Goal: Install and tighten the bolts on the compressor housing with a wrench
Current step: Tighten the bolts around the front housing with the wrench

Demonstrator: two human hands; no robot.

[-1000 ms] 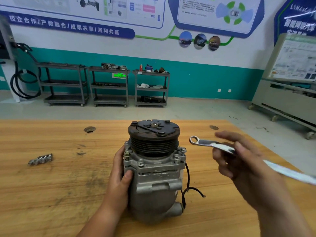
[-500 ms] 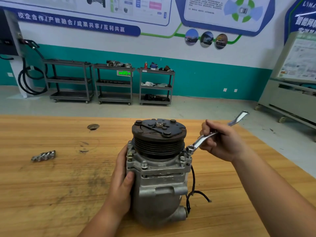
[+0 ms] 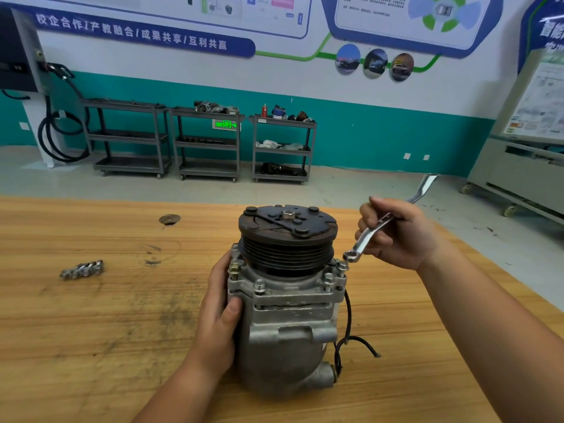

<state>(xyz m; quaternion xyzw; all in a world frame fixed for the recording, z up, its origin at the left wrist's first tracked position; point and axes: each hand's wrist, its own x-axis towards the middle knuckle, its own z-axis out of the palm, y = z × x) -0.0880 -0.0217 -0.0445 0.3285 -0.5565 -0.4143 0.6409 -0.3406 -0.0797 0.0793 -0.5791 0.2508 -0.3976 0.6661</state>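
A grey metal compressor stands upright on the wooden table, its dark pulley and clutch plate on top. Several bolts stand in the housing flange below the pulley, one at the right corner. My left hand grips the compressor's left side, thumb on the front. My right hand holds a silver wrench by the middle of its shaft. The wrench slants down to the left and its ring end hangs just above the right corner bolt.
A small heap of loose bolts lies on the table to the left. A round hole is in the tabletop behind. A black cable trails from the compressor's right side. Grey carts stand by the far wall.
My right hand swung the wrench from level in the air to slanting down, bringing the ring end to the right corner bolt. My left hand kept its grip on the compressor.
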